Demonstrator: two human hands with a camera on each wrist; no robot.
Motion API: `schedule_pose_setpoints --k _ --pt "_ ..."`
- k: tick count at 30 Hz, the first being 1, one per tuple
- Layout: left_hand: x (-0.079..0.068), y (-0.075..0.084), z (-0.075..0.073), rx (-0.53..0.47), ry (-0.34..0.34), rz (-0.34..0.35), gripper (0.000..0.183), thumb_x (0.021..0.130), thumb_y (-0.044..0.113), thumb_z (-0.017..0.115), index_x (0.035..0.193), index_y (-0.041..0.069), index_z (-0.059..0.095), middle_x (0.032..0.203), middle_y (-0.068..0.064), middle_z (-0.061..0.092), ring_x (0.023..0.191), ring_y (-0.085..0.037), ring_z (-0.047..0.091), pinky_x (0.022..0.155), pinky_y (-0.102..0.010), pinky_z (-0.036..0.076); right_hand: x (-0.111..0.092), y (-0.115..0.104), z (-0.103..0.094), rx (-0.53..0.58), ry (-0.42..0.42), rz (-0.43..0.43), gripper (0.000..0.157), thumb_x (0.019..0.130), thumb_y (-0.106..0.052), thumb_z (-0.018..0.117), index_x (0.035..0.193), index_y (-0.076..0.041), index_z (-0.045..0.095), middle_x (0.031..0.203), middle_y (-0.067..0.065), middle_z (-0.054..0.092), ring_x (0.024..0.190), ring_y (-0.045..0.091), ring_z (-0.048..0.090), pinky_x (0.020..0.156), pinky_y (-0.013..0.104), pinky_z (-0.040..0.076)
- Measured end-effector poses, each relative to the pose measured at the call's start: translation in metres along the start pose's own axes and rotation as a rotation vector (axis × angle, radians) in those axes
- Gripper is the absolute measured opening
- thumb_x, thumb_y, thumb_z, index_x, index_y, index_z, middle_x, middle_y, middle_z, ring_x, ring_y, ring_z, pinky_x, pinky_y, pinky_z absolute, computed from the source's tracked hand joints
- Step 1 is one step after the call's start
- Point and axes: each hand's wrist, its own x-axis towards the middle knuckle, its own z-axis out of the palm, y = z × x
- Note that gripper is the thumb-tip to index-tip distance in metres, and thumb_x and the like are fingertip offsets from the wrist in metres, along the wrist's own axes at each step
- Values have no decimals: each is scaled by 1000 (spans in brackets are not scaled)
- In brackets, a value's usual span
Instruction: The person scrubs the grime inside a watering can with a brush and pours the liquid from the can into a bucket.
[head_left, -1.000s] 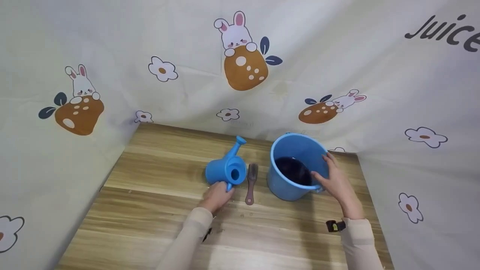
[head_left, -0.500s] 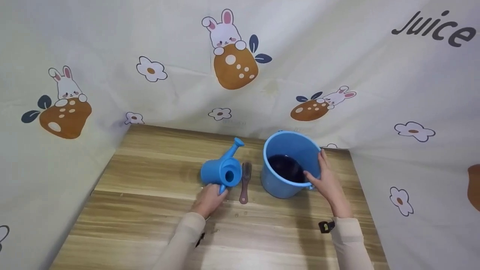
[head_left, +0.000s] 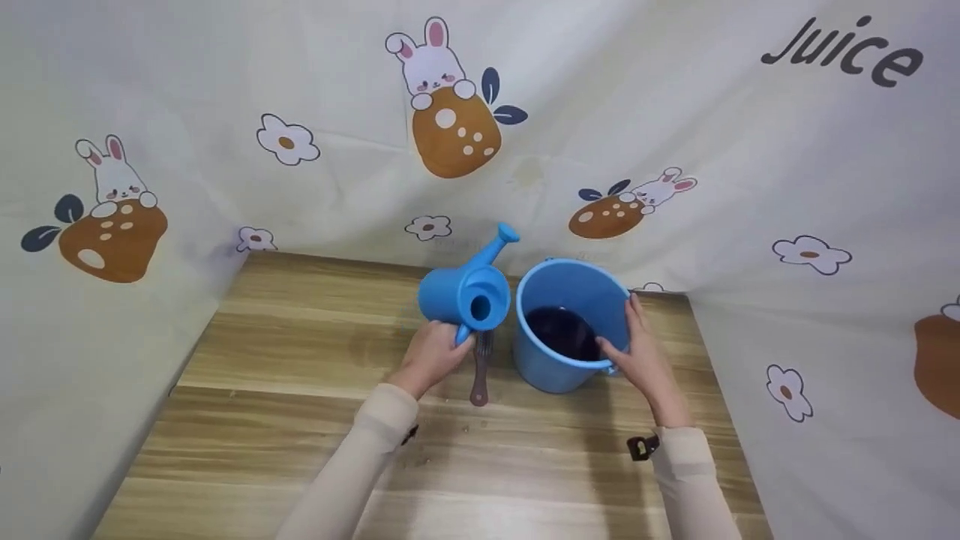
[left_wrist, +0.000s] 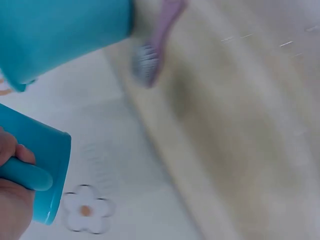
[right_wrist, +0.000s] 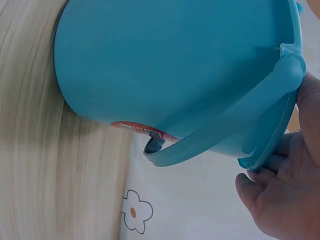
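My left hand (head_left: 431, 354) grips the handle of a blue watering can (head_left: 442, 294), raised over the tabletop with its spout pointing to the back right. At the right, a blue bucket (head_left: 551, 375) stands upright, its bottom looking dark inside. My right hand (head_left: 646, 358) holds the bucket's right rim, thumb over the inner side. The right wrist view shows the bucket's handle (right_wrist: 215, 127) hanging down its side. Between can and bucket lies a brush (head_left: 480, 379) with a purplish handle; the can and left hand hang close by its bristle end, which shows in the left wrist view.
The wooden table (head_left: 285, 427) ends at a cloth backdrop (head_left: 337, 202) printed with rabbits and flowers, which stands behind and on both sides. Small drops (head_left: 427, 461) lie on the wood in front of the brush.
My left hand has raised the watering can off the table and moved it toward the back right, nearer the bucket. The right hand keeps its hold on the rim. The head view has shifted slightly.
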Motion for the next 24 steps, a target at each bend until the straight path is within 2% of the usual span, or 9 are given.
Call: schedule_pose_setpoints --k 4,9,14,16,20,24 --pt "17 22 -14 62 -38 46 43 93 24 57 57 17 35 51 7 30 49 -9 32 49 -24 27 0 1 1 19 1 -1 88 92 -33 67 155 4 18 167 18 8 151 42 17 120 58 21" --pt "36 46 -24 252 -22 188 45 94 26 58 58 15 33 54 6 28 55 -14 34 55 -29 33 0 3 3 54 11 -13 87 91 -30 67 155 4 18 166 19 8 152 42 15 121 57 20" --pt "53 64 -27 438 15 324 47 96 30 60 61 15 32 57 3 29 60 -19 40 63 -39 47 -1 4 4 92 14 -18 85 93 -26 66 154 5 17 167 18 5 153 42 13 121 56 18" --pt "58 69 -27 520 42 377 46 95 32 61 61 14 36 57 1 36 61 -21 47 68 -40 50 -1 5 4 96 17 -16 84 94 -26 66 155 5 17 167 18 5 153 42 13 121 57 17" --pt "66 78 -25 656 109 470 40 92 35 66 63 10 54 63 -3 59 69 -24 62 74 -38 52 -2 4 4 89 20 -14 84 93 -28 66 155 5 18 167 18 6 152 42 15 121 57 19" --pt "72 84 -22 752 165 545 35 90 36 68 66 11 63 67 -1 66 71 -20 65 74 -34 53 -2 3 5 90 22 -13 84 93 -29 65 154 5 18 167 17 8 152 41 17 120 56 21"
